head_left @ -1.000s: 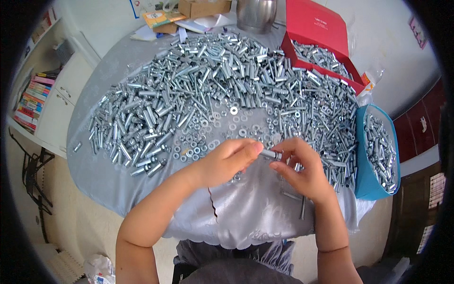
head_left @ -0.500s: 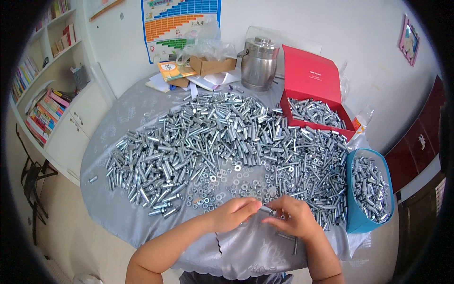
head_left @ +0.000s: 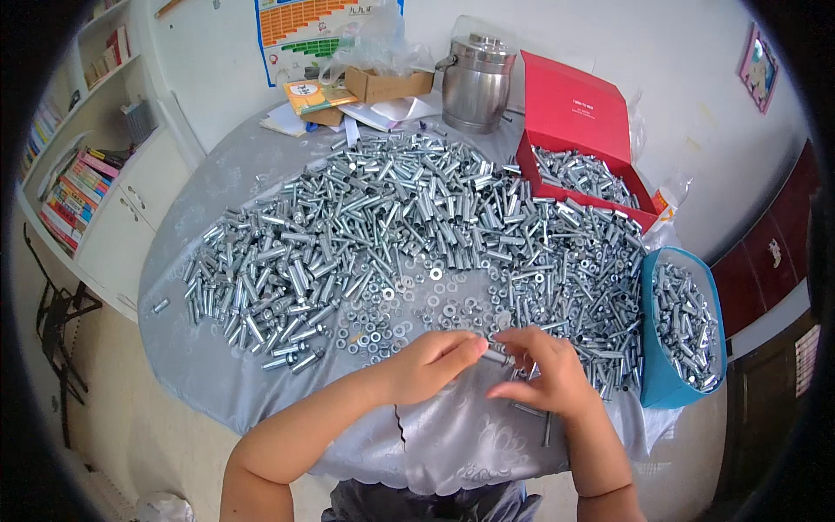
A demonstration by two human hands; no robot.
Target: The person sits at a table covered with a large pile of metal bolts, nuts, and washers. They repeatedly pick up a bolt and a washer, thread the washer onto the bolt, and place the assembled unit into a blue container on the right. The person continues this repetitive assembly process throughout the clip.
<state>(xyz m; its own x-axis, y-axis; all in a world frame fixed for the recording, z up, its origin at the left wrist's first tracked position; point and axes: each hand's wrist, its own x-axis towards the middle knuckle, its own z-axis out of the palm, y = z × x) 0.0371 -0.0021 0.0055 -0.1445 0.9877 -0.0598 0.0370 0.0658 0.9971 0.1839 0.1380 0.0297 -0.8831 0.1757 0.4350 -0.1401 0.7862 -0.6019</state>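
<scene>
My left hand [head_left: 435, 364] is closed on a silvery sleeve anchor bolt [head_left: 496, 356], whose end sticks out past the thumb toward the right. Beside that end is my right hand [head_left: 550, 376], thumb well apart from its curled fingers; whether a fingertip touches the bolt is hard to see. Just beyond both hands lie loose washers and nuts [head_left: 372, 337] on the grey tablecloth [head_left: 452, 435]. A large heap of metal sleeves and bolts [head_left: 409, 204] spreads behind them, and thinner bolts [head_left: 578, 304] lie to the right.
At the right edge stands a blue bin [head_left: 658, 348] filled with metal parts. Behind it is an open red box [head_left: 574, 100], also filled. A steel canister [head_left: 477, 87], a small cardboard box [head_left: 387, 85] and papers stand at the back. A bookshelf [head_left: 122, 209] is at left.
The whole view has tilted, so the table sits higher in the picture. My right thumb has spread away from the fingers, while my left hand keeps its hold on the bolt.
</scene>
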